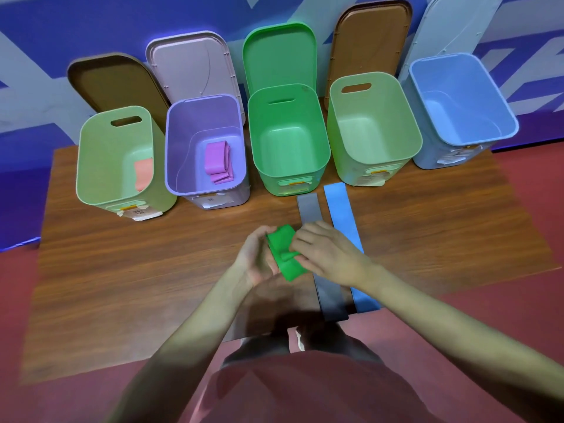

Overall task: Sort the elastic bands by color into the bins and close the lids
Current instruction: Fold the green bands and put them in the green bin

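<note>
A folded green band (285,254) sits between both hands above the middle of the table. My left hand (258,257) cups it from the left, and my right hand (328,254) pinches it from the right. A grey band (331,297) and a blue band (343,218) lie flat side by side under my right hand. Five open bins stand in a row at the back: a pale green bin (91,166) holding an orange band (143,174), a purple bin (180,141) holding a pink band (216,161), a bright green bin (290,166), a second pale green bin (375,138) and a blue bin (464,99).
Each bin's lid leans up against the blue wall behind it: brown (116,83), pinkish (195,62), green (279,53), brown (370,38) and white (454,29). The wooden table (122,270) has a red floor around it.
</note>
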